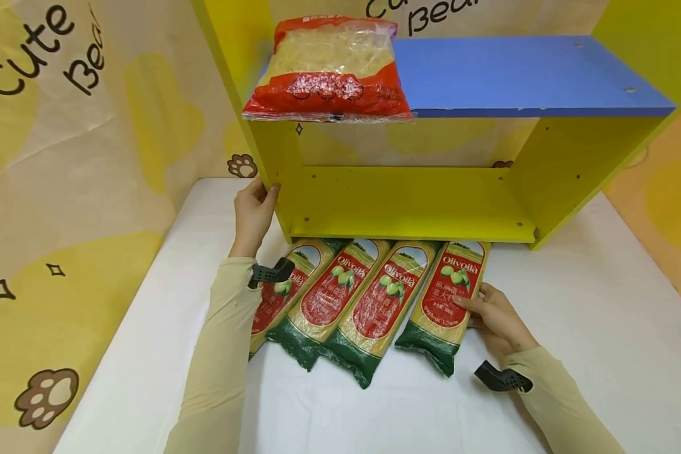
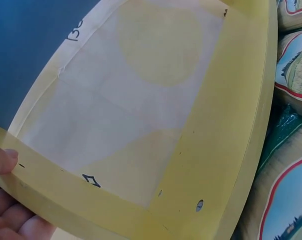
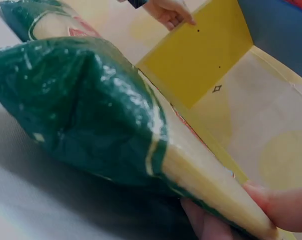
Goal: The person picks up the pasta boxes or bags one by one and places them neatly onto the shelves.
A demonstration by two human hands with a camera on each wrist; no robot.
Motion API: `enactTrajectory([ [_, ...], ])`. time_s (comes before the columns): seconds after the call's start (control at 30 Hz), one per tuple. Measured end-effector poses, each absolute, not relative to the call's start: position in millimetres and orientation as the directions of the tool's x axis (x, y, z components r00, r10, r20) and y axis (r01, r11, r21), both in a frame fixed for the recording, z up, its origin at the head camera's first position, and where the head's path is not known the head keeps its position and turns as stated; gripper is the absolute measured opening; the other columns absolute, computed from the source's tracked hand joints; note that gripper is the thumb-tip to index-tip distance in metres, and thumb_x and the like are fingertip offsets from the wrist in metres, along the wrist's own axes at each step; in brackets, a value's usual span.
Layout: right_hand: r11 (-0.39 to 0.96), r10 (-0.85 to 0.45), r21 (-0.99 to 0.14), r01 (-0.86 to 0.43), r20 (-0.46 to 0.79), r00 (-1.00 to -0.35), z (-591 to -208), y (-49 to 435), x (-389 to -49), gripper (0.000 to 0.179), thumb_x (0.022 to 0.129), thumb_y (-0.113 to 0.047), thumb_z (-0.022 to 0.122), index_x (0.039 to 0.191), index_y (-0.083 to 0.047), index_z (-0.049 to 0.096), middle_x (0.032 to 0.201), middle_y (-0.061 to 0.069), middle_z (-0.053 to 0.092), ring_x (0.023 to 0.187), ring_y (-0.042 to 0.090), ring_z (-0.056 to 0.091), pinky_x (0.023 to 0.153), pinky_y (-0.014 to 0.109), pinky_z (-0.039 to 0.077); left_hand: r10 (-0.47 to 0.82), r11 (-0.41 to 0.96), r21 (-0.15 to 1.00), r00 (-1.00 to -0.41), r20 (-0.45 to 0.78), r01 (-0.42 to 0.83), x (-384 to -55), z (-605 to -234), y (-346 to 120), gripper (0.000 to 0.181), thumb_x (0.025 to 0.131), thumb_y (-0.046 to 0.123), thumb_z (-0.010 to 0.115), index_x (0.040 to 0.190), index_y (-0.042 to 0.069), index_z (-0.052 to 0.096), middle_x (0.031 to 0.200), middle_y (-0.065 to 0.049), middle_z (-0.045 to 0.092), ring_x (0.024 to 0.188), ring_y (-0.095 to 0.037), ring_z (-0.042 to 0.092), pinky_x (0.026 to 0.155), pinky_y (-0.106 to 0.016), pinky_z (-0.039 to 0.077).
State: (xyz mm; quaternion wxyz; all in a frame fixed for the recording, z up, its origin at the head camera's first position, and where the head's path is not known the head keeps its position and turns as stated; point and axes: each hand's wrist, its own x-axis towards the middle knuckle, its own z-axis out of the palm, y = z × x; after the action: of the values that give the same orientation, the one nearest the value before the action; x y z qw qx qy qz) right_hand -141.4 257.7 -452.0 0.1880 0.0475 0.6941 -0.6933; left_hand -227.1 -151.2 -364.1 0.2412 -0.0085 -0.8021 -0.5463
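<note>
The right hand (image 1: 499,320) pinches the rightmost long, red-labelled, green-ended plastic spaghetti packet (image 1: 444,299), at the front of the yellow-and-blue board shelf (image 1: 408,202). Left hand (image 1: 253,215) grips the shelf's side edge. Advisable: steady shelf, packet supported beneath.

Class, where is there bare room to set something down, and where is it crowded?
Bare: the blue shelf right of the red bag; the yellow bottom board between the side panels; the white table right of the right hand. Crowded: in front of that board, where four spaghetti packs lie close together.
</note>
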Motion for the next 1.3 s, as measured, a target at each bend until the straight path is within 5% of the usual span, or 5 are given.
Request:
enactTrajectory([
  [0.63,-0.031,-0.223,-0.935,0.353,-0.337,-0.915,-447,259,-113,0.063,0.094,-0.012,0.057,0.135,0.011,0.016,0.094,-0.001,0.066,0.084,0.014,0.067,0.075,0.032,0.054,-0.238,0.417,0.863,-0.882,0.407,0.286,-228,-366,-152,0.030,0.095,0.014,0.057,0.116,-0.007,0.062,0.109,-0.021,0.066,0.096,-0.028,0.065,0.084,-0.034,0.051],
  [1.3,0.066,-0.238,-0.941,0.331,-0.337,-0.911,-430,268,-85,0.062,0.098,-0.014,0.051,0.139,0.012,0.013,0.095,-0.004,0.068,0.082,0.014,0.067,0.072,0.031,0.054,-0.230,0.411,0.863,-0.883,0.409,0.293,-228,-364,-151,0.031,0.095,0.011,0.056,0.118,-0.008,0.061,0.110,-0.023,0.065,0.097,-0.030,0.065,0.084,-0.034,0.051],
])
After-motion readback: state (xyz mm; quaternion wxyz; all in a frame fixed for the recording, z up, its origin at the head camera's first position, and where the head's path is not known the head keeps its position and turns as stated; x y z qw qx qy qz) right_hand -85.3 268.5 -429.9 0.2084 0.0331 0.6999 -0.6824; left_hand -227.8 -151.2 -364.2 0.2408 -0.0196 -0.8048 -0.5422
